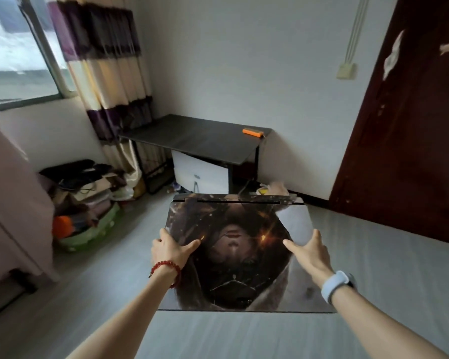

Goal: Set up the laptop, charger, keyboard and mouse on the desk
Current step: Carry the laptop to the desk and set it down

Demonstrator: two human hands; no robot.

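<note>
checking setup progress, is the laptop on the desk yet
No, the closed laptop is held in the air by the left hand and right hand, well short of the dark desk.

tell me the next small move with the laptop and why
Probably carry the laptop forward to the desk and lay it flat there. It is closed, gripped at its sides by the left hand and right hand, in the air over the floor, and the desk stands across the room with only an orange block near its far right corner.
</note>
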